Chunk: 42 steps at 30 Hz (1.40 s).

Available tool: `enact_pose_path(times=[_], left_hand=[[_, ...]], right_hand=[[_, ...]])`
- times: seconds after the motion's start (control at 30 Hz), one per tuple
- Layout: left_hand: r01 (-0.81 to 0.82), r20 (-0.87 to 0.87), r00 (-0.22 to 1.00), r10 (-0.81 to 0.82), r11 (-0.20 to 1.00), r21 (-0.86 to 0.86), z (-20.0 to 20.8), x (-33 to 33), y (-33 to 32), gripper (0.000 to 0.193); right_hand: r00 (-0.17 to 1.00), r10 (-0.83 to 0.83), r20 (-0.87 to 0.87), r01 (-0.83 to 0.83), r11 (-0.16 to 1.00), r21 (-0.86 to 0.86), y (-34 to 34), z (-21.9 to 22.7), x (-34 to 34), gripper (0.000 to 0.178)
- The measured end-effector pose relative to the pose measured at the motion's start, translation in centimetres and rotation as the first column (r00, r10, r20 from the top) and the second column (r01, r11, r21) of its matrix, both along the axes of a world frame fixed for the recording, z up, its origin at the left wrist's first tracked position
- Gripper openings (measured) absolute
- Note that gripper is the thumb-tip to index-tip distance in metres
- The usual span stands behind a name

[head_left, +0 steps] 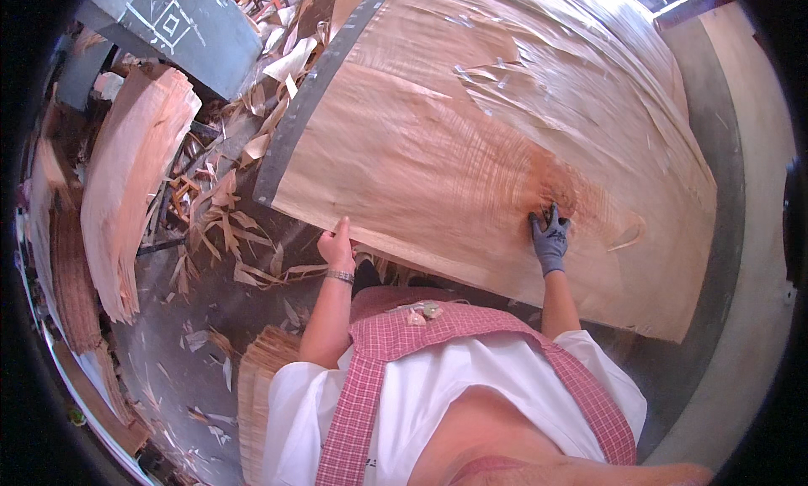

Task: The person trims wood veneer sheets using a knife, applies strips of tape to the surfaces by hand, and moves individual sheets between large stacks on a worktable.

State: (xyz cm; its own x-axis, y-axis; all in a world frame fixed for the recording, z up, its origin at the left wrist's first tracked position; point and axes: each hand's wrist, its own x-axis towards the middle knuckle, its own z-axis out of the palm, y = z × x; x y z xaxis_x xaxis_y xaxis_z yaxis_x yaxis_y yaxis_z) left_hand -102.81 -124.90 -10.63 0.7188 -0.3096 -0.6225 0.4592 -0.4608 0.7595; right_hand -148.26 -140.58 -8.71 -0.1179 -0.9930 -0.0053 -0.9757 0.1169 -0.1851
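Observation:
A large sheet of wood veneer [404, 141] lies in front of me, its surface wavy and darker reddish around a knot. At the sheet's near left edge, my bare left hand [337, 248], with a metal band on its wrist, pinches the rim; some of its fingers are hidden. My right hand [551, 240] wears a grey glove with dark fingertips. Its fingers are spread over the veneer beside the reddish knot. More wrinkled veneer [572, 74] with small pale tape pieces lies towards the far side. A dark strip [311, 99] runs along the left side.
To the left leans a stack of veneer sheets [135, 183]. Behind it stands a grey box-like block [181, 31] with white line markings. Veneer scraps [223, 221] litter the floor on the left. Another veneer stack [263, 385] stands beside my left arm. A pale wall [749, 233] curves along the right.

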Motion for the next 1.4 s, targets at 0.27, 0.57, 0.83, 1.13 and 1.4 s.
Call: enact_pose_path(times=[0.27, 0.57, 0.83, 1.13, 1.4], left_hand=[[0.128, 0.01, 0.992, -0.129, 0.99, 0.053, 1.6, 1.4, -0.1, 0.042], [0.325, -0.026, 0.946, -0.324, 0.943, 0.07, 0.6, 2.7, 0.5, 0.049], [0.31, -0.145, 0.945, -0.292, 0.943, 0.122, 1.3, 2.9, 0.9, 0.049], [0.309, -0.153, 0.945, -0.289, 0.942, 0.129, 0.9, 2.7, 1.4, 0.048], [0.368, -0.152, 0.926, -0.344, 0.913, 0.177, 1.7, 2.8, 1.2, 0.05]], right_hand=[[0.997, -0.053, -0.057, 0.052, 0.998, -0.018, -0.9, 0.0, -0.2, 0.079], [0.989, -0.144, -0.024, 0.145, 0.989, 0.039, -2.8, 0.8, 0.3, 0.077], [0.991, -0.134, -0.018, 0.134, 0.991, 0.017, -2.9, 0.0, 0.1, 0.076], [0.997, -0.067, 0.024, 0.069, 0.995, -0.072, -2.6, -1.1, -1.1, 0.073], [0.998, -0.067, 0.01, 0.068, 0.995, -0.078, -2.8, -0.6, -1.2, 0.075]])
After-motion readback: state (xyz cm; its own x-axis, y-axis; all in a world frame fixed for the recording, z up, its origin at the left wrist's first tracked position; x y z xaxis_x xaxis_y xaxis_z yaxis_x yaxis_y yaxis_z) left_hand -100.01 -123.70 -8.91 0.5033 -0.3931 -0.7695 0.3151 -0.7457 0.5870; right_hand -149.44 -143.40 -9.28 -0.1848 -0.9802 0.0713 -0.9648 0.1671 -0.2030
